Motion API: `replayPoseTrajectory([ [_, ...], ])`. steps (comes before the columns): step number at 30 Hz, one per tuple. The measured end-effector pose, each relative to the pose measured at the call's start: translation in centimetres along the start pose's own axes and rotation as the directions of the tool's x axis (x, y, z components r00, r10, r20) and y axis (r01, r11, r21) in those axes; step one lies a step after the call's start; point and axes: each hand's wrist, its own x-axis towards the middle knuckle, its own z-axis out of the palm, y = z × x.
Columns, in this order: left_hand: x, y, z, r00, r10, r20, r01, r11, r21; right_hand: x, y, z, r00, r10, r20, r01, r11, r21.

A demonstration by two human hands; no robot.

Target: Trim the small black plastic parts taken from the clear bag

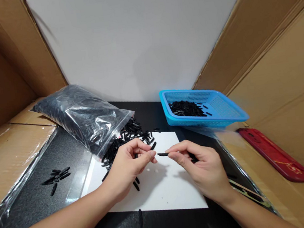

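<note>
My right hand (201,167) pinches a small black stick-shaped piece (163,154) between thumb and forefinger above a white sheet (162,191). Just left of it, my left hand (128,165) has its fingers curled, with fingertips close to the piece's free end; black bits show inside the fingers. A heap of the same black pieces (127,139) spills from the mouth of a clear plastic bag (79,114) onto the sheet behind my left hand.
A blue mesh basket (224,108) at the back right holds several black pieces. A few more lie on the dark mat at left (56,176). A red flat object (277,155) rests on cardboard at right. Cardboard walls stand on both sides.
</note>
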Motion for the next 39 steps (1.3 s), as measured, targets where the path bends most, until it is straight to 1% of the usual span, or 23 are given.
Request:
replayPoseTrajectory([
  [3, -0.03, -0.18, -0.20, 0.999, 0.043, -0.024, -0.040, 0.992, 0.123, 0.03, 0.00, 0.01, 1.000, 0.013, 0.017, -0.013, 1.000, -0.023],
  [6, -0.06, -0.12, -0.36, 0.996, 0.082, -0.019, -0.076, 0.974, 0.214, 0.13, 0.10, 0.07, 0.999, 0.036, 0.034, -0.035, 0.998, -0.044],
  [9, -0.10, 0.12, -0.36, 0.996, 0.093, 0.011, -0.092, 0.960, 0.265, 0.24, 0.22, 0.12, 0.998, 0.048, 0.049, -0.045, 0.997, -0.063],
  [12, -0.15, 0.27, -0.25, 0.996, 0.079, 0.037, -0.086, 0.958, 0.275, 0.31, 0.26, 0.10, 0.996, 0.059, 0.066, -0.054, 0.995, -0.081],
  [17, -0.19, 0.26, -0.13, 0.996, 0.061, 0.061, -0.074, 0.969, 0.237, 0.31, 0.22, 0.01, 0.997, 0.049, 0.064, -0.044, 0.996, -0.077],
  [21, -0.19, 0.20, -0.19, 0.996, 0.068, 0.061, -0.080, 0.974, 0.214, 0.26, 0.23, -0.06, 0.997, 0.048, 0.062, -0.042, 0.995, -0.090],
  [24, -0.16, 0.15, -0.23, 0.997, 0.052, 0.063, -0.063, 0.981, 0.182, 0.26, 0.20, -0.05, 0.997, 0.041, 0.067, -0.035, 0.995, -0.089],
  [28, -0.04, 0.17, -0.13, 0.996, -0.019, 0.086, 0.016, 0.999, 0.038, 0.29, 0.09, 0.02, 0.997, 0.031, 0.071, -0.025, 0.996, -0.080],
  [31, 0.02, 0.27, 0.01, 0.992, -0.073, 0.101, 0.079, 0.995, -0.060, 0.27, 0.03, 0.05, 0.999, 0.021, 0.050, -0.018, 0.997, -0.071],
  [36, 0.03, 0.37, 0.10, 0.987, -0.116, 0.110, 0.129, 0.984, -0.121, 0.11, -0.07, 0.04, 1.000, 0.012, 0.013, -0.012, 0.999, -0.035],
  [39, 0.04, 0.39, 0.10, 0.982, -0.141, 0.123, 0.158, 0.977, -0.140, 0.09, -0.24, 0.04, 0.999, 0.048, 0.012, -0.048, 0.999, 0.013],
])
